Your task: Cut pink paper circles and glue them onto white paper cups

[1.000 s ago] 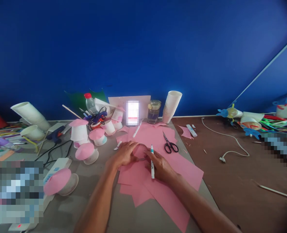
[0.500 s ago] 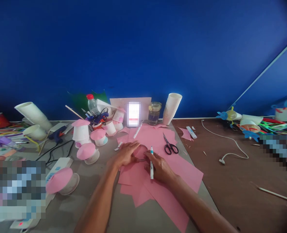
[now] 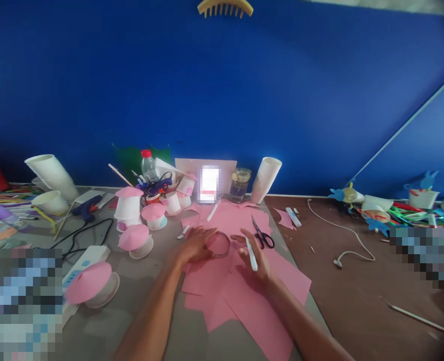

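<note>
My left hand (image 3: 198, 244) rests on the pink paper with its fingers and thumb at the left side of a thin brown ring (image 3: 228, 246), holding it flat. My right hand (image 3: 258, 268) is a little to the right of the ring, apart from it, with a white marker (image 3: 251, 254) held slanting in its fingers. Under both hands lie overlapping pink paper sheets (image 3: 282, 273). Black-handled scissors (image 3: 261, 234) lie on the paper just beyond my right hand, blades pointing away.
Left of the paper stand white paper cups with pink cone tops (image 3: 90, 283), a power strip (image 3: 82, 265) and a glue gun (image 3: 90, 206). Behind are a lit phone (image 3: 209, 184), a glass jar (image 3: 240, 184) and stacked cups (image 3: 266, 180). A white cable (image 3: 352, 228) lies at right.
My right hand has moved right, away from the ring, and the marker is now tilted in its fingers. My left hand stays at the ring. The view has shifted slightly upward.
</note>
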`<state>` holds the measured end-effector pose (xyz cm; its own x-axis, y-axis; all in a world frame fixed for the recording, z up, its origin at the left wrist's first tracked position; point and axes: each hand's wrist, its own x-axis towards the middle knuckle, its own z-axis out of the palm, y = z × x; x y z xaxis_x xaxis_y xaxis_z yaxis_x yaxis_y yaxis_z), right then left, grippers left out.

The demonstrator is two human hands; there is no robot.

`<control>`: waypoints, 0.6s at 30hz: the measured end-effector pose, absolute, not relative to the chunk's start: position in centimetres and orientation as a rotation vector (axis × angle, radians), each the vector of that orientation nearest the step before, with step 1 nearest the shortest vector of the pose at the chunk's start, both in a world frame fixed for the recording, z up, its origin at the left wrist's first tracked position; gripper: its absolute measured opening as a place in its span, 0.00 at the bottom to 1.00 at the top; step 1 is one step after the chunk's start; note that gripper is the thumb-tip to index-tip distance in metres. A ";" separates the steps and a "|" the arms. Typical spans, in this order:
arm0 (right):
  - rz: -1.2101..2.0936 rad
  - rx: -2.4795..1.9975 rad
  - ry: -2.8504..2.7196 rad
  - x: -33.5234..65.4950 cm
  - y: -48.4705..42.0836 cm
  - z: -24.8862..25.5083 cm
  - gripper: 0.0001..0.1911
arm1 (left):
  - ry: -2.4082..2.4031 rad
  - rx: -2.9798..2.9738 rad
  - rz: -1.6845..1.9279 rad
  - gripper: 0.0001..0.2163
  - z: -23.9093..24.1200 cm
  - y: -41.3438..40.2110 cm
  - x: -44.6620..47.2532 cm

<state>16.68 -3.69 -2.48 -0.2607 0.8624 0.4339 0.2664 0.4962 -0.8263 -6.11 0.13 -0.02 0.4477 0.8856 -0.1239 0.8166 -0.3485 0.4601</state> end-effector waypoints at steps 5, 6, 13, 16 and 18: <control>1.022 -0.980 -1.325 16.9 -2.6 -2.3 0.25 | 1.395 2.204 0.237 0.37 0.6 -0.2 -6.1; 1.029 -0.999 -1.272 16.8 -2.3 -2.2 0.25 | 1.397 2.200 0.246 0.37 0.7 -0.3 -6.2; 1.141 -1.034 -1.002 15.7 1.2 -1.6 0.18 | 1.399 2.177 0.252 0.40 -0.4 0.3 -6.3; 1.185 -1.021 -1.009 14.9 2.7 -2.1 0.17 | 1.409 2.185 0.256 0.40 -0.6 0.4 -6.2; 1.201 -1.013 -1.008 14.4 3.4 -2.4 0.16 | 1.415 2.189 0.259 0.41 -0.5 0.3 -6.2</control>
